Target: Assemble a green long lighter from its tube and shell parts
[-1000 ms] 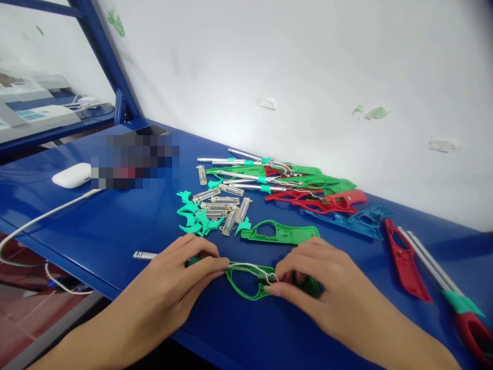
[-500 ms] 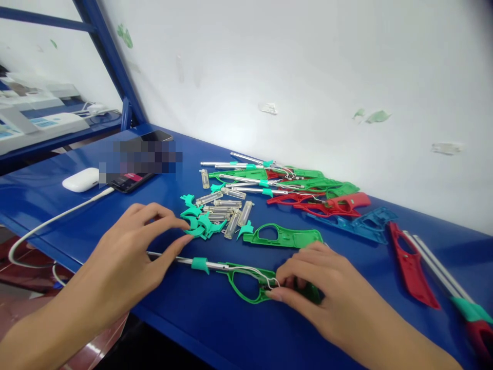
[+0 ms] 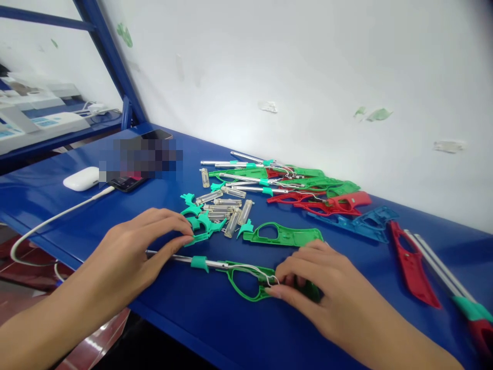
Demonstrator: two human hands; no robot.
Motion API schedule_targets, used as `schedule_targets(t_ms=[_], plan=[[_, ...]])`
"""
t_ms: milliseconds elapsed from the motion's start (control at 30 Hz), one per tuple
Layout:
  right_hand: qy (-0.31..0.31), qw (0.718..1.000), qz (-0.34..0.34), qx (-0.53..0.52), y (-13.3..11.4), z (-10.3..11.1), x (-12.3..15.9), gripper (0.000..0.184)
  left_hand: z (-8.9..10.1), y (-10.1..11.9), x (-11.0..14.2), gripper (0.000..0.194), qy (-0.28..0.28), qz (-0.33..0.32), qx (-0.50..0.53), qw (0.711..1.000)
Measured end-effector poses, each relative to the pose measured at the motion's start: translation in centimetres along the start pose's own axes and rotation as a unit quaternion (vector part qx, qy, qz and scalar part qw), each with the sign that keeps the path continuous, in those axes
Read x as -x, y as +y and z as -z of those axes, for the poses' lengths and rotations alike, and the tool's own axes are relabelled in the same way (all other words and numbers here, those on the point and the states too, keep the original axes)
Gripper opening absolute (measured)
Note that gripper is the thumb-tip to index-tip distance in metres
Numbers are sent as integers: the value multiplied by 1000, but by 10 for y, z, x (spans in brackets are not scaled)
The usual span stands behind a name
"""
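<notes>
With left hand (image 3: 142, 252), pinching a teal trigger piece (image 3: 196, 238) between thumb and fingertips, at the near left edge of the loose parts. With right hand (image 3: 327, 277), gripping the right end of the near green half-shell (image 3: 236, 290) — exact contact hidden under the fingers. Found on the near part of the blue tabletop (image 3: 231, 334): that half-shell, with metal tube (image 3: 181, 258) leading left from it, teal collar (image 3: 199, 262) around the tube, white wires (image 3: 250, 266) reaching toward the right thumb. Noted just beyond: clear reservoirs (image 3: 233, 222) in a heap and a second green half-shell (image 3: 302, 237), apart from the near one.

Advised, on judgement: draw the trigger piece clear of its neighbours without dragging them; keep the pinch light, given the thin curved edges. Hold the half-shell flat and still — avoid tugging the wires, likely easy to displace.
</notes>
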State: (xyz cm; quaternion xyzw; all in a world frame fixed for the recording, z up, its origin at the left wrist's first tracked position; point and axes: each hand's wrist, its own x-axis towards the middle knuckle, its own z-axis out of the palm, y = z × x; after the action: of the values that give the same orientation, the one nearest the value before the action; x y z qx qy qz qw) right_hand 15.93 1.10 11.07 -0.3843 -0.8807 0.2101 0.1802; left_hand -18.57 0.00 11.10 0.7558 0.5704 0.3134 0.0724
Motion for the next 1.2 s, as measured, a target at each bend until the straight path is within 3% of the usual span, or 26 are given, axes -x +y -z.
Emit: schedule_targets(t_ms=[167,367,533,700,833,933,1100,1200], plan=[[13,1000,-5,8,-1,-2,0,13,1,14,3,21,9,28,24,999],[-14,1000,-14,9,-2,2,1,12,-1,18,4,10,7,-38,59,998],[-21,1000,-20,11,-3,5,-1,12,3,19,5,21,-2,-102,52,993],[-17,1000,-15,5,-4,5,-2,11,3,25,14,14,-36,-60,71,995],[-15,1000,-12,7,-4,4,-2,11,-2,30,17,12,-42,-68,105,991],[-6,1000,-15,2,-4,4,-1,10,-10,32,19,22,-52,-77,122,988],[11,1000,-13,-1,-6,6,0,5,-24,36,25,26,-33,-103,54,993],[11,1000,-13,1,-6,6,-2,7,-27,40,21,22,-42,-138,65,987]])
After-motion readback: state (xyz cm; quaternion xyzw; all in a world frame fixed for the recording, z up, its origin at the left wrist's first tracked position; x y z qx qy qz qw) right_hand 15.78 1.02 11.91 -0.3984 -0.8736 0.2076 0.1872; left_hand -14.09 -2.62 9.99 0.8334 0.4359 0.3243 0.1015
